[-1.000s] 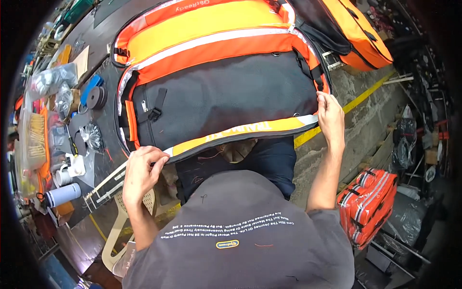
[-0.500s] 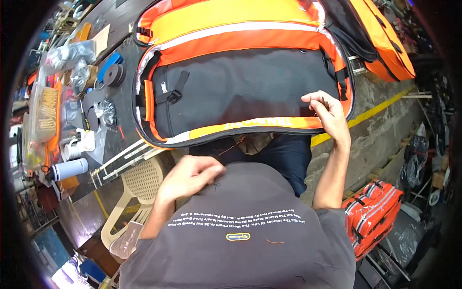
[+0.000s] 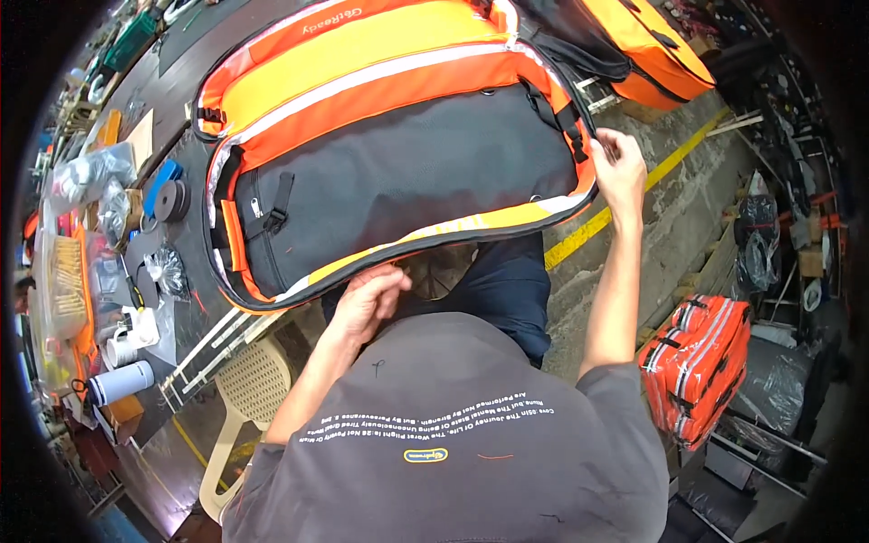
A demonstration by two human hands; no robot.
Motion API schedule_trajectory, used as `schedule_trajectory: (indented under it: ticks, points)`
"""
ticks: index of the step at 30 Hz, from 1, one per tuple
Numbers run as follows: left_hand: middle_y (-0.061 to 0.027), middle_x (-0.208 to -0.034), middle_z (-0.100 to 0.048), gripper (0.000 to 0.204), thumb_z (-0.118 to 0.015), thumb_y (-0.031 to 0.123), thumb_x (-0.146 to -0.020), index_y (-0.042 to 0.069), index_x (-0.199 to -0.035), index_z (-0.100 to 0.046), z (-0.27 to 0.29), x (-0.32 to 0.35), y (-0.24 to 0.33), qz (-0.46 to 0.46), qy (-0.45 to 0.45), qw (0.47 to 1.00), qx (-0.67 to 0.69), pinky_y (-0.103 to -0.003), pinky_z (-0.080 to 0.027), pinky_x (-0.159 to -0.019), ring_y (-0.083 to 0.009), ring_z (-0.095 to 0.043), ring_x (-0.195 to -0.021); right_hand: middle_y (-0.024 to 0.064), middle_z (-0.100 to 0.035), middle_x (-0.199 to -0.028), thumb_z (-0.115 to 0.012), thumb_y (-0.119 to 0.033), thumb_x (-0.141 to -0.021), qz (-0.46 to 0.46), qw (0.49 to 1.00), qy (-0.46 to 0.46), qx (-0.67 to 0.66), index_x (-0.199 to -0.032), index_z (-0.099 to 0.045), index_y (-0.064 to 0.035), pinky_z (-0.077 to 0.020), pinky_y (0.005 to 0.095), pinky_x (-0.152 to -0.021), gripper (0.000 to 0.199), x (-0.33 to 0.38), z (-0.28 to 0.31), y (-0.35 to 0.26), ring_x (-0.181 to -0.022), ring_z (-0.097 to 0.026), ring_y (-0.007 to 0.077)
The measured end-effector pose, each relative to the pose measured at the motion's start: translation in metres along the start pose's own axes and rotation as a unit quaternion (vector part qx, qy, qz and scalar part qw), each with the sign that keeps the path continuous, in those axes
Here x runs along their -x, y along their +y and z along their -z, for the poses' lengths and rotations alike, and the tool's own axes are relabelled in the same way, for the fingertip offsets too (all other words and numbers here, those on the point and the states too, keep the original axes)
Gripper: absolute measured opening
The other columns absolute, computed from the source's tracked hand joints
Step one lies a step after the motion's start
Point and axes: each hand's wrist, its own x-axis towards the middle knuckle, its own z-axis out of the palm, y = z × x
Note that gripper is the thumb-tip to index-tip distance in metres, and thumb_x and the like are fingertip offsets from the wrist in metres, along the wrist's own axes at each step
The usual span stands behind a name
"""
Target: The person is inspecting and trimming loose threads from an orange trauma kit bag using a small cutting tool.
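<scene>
Orange and black fabric fills the head view: a large bag [image 3: 389, 154] lies on the dark worktable [image 3: 195, 231], its near edge hanging over toward the person. The right hand [image 3: 620, 172] is pinched shut on the bag's right corner, by the black strap buckles. The left hand [image 3: 367, 303] sits just under the bag's lower rim with fingers loosely curled, touching or nearly touching the edge; I cannot tell if it grips anything. A cream plastic chair [image 3: 244, 398] stands below. A second orange bag [image 3: 701, 362] rests on the floor to the right.
</scene>
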Motion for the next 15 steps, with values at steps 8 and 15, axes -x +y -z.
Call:
schedule_trajectory:
  ticks: [8,15]
  points:
    - [-0.0172,-0.082,-0.075,0.023,-0.072,0.030,-0.092,0.008,-0.090,-0.081,-0.005,0.097,0.069,-0.002,0.061,0.727,-0.684,-0.050,-0.058,-0.072,-0.0389,-0.075,-0.081,0.0116,-0.073,-0.108,-0.088,-0.021,-0.084,0.184,0.942,0.003,0.280,-0.113,-0.079,-0.0105,-0.0609,0.0478,-0.088,0.033,-0.061,-0.029,0.037,-0.103,-0.073,0.0353]
    - [0.0010,-0.074,-0.063,0.013,-0.077,0.009,-0.100,-0.003,-0.097,-0.076,-0.024,0.121,0.124,-0.146,0.103,0.878,-0.443,-0.028,-0.042,-0.059,-0.0066,-0.052,-0.066,0.0196,-0.076,-0.104,-0.078,-0.025,-0.093,0.113,0.970,0.002,0.214,-0.110,-0.079,-0.0061,-0.0595,0.0527,-0.086,0.025,-0.053,-0.049,0.026,-0.095,-0.074,0.0432]
